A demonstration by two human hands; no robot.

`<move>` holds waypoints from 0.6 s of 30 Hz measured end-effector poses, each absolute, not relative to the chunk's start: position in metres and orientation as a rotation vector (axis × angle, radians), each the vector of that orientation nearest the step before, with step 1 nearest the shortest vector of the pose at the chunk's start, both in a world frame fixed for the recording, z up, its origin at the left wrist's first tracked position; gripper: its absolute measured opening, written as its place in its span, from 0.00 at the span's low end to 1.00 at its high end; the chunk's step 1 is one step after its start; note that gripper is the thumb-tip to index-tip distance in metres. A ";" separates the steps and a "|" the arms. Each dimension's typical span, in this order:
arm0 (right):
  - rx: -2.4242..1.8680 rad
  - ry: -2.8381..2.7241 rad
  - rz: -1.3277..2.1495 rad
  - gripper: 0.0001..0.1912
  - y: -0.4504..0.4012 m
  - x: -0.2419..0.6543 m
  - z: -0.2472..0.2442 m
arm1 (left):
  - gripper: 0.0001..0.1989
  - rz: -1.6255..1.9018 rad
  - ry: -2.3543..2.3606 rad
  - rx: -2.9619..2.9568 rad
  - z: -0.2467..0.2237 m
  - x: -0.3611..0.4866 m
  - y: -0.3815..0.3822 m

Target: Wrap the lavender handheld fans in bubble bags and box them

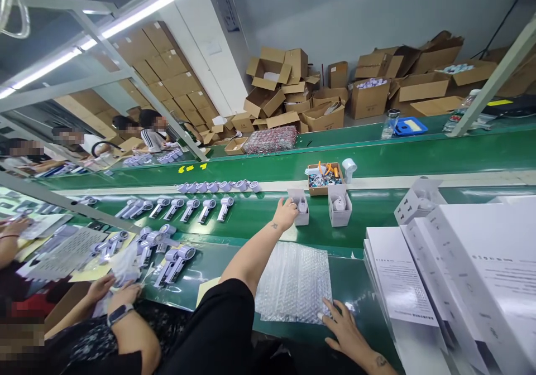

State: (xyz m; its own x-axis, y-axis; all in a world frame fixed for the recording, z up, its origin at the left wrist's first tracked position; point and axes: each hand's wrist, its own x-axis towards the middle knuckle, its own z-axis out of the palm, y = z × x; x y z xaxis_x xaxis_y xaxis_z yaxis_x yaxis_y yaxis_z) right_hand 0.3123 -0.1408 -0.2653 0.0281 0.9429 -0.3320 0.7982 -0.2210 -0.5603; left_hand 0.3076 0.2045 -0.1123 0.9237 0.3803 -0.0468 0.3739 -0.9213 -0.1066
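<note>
My left hand (pixel 286 214) is stretched forward, its fingers closed on the left side of a small open white box (pixel 302 219). A pale rounded item sits inside that box. To its right stands a second open white box (pixel 340 217), also with a pale item in it. Near me lies a stack of bubble wrap (pixel 295 283), under my left forearm. My right hand (pixel 345 330) has its fingers spread, with the fingertips at the wrap's lower right corner.
White printed boxes (pixel 402 274) are piled at the right. A small carton of parts (pixel 324 179) sits behind the open boxes. Lilac handheld fans (pixel 226 207) line the green belt to the left. A co-worker's hands (pixel 121 294) handle thin clear plastic at the left.
</note>
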 end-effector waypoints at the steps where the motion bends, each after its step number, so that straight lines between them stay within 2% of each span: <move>1: -2.081 -1.808 0.957 0.28 -0.142 0.312 -0.266 | 0.13 0.112 -0.587 -2.990 -0.114 0.306 0.209; 7: -2.103 -1.813 0.931 0.28 -0.144 0.312 -0.268 | 0.08 0.103 -0.525 -3.010 -0.109 0.301 0.219; 10: -2.113 -1.849 0.943 0.29 -0.143 0.312 -0.267 | 0.07 -0.114 -0.567 -3.003 -0.105 0.303 0.198; 13: -2.124 -1.865 0.897 0.28 -0.142 0.313 -0.268 | 0.09 -0.347 -0.795 -3.100 -0.110 0.291 0.145; 18: -1.987 -1.772 0.760 0.19 -0.142 0.319 -0.279 | 0.09 -0.168 -0.921 -3.723 -0.130 0.231 0.023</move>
